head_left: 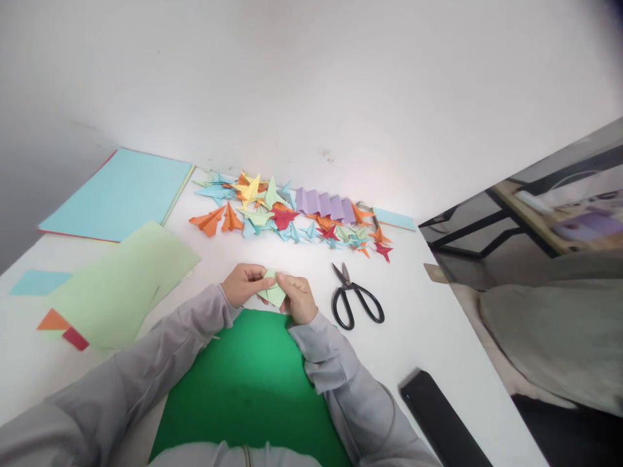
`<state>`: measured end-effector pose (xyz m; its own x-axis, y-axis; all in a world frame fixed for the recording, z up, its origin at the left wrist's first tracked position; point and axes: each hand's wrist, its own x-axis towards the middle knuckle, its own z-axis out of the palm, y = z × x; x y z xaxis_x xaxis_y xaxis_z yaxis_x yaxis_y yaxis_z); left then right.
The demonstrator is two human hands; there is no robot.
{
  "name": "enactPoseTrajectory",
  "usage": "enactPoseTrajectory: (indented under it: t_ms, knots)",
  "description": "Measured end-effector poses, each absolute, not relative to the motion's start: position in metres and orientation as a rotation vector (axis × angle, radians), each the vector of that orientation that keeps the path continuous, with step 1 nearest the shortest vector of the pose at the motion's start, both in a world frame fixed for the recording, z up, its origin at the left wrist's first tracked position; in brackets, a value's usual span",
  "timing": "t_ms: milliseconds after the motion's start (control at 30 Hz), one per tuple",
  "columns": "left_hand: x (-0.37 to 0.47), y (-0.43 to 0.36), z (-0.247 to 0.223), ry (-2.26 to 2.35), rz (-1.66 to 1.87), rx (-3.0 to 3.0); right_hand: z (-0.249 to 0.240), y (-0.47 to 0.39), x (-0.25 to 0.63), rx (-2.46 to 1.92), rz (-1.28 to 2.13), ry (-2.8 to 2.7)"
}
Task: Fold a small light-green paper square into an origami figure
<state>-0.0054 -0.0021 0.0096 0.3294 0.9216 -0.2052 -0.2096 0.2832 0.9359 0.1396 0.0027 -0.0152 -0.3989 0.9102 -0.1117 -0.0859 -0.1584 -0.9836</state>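
Right now my left hand point(243, 283) and my right hand point(298, 298) meet at the middle of the frame, fingers closed on a small folded piece of light green paper point(272, 293) held just above the dark green sheet point(248, 383). Black scissors point(355, 298) lie just right of it; folded paper figures point(292, 217) are spread above.

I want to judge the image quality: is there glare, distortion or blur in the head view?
Head view: bright glare washes out the wall above the origami pile; table edges bend from wide-angle distortion; corners blur; both hands and the folded green paper stay sharp.
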Motion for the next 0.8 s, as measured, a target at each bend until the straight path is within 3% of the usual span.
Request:
enactPoseTrajectory:
  t_ms: [433, 800]
  knots:
    - [-0.008, 0.0, 0.001, 0.839, 0.824, 0.862, -0.013, 0.004, 0.139, -0.945, 1.733, -1.339]
    - [-0.007, 0.002, 0.002, 1.043, 1.038, 0.953, -0.015, 0.005, 0.14, -0.939, 1.716, -1.274]
